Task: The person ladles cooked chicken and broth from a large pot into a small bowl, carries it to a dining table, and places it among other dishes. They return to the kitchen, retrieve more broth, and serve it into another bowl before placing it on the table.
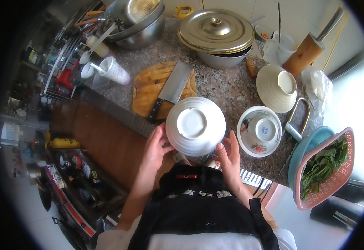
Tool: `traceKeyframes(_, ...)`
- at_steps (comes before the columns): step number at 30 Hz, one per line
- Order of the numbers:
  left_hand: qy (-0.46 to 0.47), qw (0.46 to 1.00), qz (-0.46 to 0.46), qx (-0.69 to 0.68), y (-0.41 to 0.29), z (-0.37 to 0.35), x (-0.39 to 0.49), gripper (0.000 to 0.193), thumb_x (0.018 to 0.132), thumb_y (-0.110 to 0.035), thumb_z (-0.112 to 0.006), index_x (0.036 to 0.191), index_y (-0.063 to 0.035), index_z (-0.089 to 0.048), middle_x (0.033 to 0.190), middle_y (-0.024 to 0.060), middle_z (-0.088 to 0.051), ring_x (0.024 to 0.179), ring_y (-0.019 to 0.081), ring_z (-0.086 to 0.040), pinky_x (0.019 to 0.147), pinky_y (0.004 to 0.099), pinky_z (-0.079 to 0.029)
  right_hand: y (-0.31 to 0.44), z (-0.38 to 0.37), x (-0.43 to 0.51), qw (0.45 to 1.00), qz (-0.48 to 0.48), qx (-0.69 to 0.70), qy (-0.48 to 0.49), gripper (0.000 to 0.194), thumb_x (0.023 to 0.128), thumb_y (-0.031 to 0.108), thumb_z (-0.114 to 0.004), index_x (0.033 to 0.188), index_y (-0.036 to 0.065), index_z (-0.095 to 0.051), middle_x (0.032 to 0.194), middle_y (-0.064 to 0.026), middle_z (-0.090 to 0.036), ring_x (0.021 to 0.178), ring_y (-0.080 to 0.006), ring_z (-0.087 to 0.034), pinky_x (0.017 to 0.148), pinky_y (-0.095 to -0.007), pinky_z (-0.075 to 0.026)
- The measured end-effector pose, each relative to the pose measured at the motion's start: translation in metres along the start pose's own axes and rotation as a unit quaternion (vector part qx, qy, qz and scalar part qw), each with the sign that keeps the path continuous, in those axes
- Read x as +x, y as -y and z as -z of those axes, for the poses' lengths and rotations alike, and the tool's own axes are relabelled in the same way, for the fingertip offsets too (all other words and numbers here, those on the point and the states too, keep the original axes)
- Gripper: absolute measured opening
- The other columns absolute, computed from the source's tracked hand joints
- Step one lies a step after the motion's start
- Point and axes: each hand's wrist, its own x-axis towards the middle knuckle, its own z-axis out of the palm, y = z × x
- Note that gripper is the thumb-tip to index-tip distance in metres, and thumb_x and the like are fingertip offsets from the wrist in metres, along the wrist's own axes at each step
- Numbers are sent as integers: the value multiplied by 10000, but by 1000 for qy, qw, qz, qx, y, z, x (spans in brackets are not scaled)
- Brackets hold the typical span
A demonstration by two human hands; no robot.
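Between my two hands is a white ribbed bowl (197, 147), upside down with its foot ring facing me, at the counter's near edge. My left hand (155, 148) holds its left side, with the fingertips partly under the rim. On the other side, my right hand (230, 156) has its thumb against the bowl's lower right edge. Just right of that hand lies a second upturned bowl (246, 142), painted with flowers and marked on its base. Behind the white bowl a cleaver (176, 84) with a black handle rests on a round wooden cutting board (144, 84).
A cream bowl (271, 93) leans upturned at the right. Nearby, a pink basket (345, 184) of leafy greens (325, 165) overlaps a blue basket (297, 156). At the back stand a lidded metal pot (216, 37) and stacked metal basins (144, 34). A plastic cup (114, 70) is at left.
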Motion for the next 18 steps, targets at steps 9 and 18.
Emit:
traceKeyframes(9,143,986,82,-16,-9,12,32,620,890,-347,-591,1379,-42,-362,1228,117,-522,1067,210,-558,813,397,-531,-13,-29,-5,971,-88,220,18,633,949,335,-514,1458,114,-210,1334,-122,-437,1153,-247,-499,878,-403,-464)
traceKeyframes(18,213,972,92,20,-12,-24,81,659,879,-390,-612,1389,-53,-367,1221,115,-528,1062,227,-563,811,404,-524,-16,-34,11,961,-25,263,-83,601,949,365,-470,1443,122,-229,1342,-131,-442,1155,-313,-527,911,-435,-467)
